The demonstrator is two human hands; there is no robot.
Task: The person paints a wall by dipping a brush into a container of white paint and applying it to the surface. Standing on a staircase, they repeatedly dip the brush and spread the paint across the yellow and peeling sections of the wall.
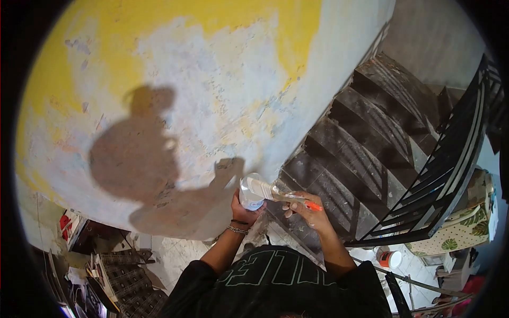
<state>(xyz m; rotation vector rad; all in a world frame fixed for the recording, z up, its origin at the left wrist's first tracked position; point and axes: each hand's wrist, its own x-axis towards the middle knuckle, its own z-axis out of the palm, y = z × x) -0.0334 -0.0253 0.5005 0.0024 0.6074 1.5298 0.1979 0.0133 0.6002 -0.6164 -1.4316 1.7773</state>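
My left hand (242, 212) is wrapped around a small whitish tub (249, 201), held up in front of my chest and close to the wall in this view. In my right hand (312, 214) is a paintbrush (283, 196), gripped by its handle, which ends in orange. The pale bristles point left and lie over the mouth of the tub. What the tub contains is mostly hidden behind the brush. Beyond both hands stands a wall (212, 79) with patchy yellow paint and rough whitish areas, and my shadow falls across it.
Dark, dusty stairs (344, 143) climb to the right, bordered by a black metal railing (440, 185). A white and orange bucket (391, 259) stands on the tiled floor at lower right, near a leaf-patterned cloth (450, 238). Dark patterned fabric (130, 283) and clutter lie at lower left.
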